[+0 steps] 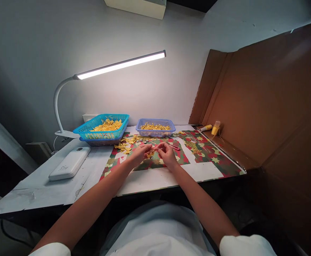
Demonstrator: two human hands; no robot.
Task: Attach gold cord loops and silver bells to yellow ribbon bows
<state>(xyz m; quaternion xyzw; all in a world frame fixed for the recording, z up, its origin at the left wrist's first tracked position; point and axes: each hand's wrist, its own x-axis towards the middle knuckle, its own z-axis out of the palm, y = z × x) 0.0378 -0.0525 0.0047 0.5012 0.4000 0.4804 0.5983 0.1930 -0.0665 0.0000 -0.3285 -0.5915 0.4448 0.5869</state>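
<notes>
My left hand (142, 153) and my right hand (166, 153) meet above the patterned mat (182, 158), fingertips pinched close together. A small yellow piece (150, 155) shows at the fingers of my left hand. What my right fingertips hold is too small to make out. Loose yellow petal-like pieces (125, 145) lie on the mat to the left and behind my hands. Just behind my right hand rests a small pink tool (174, 147). Further right is a tangle of thin gold-coloured strands (194, 147).
Behind are a blue basket (102, 135) of yellow pieces and a purple basket (155, 133) of thin gold pieces. A white power bank (69, 164) lies left, near a lit lamp (120, 65). Two yellow bottles (216, 128) stand or lie beside the cardboard wall (272, 99) at right.
</notes>
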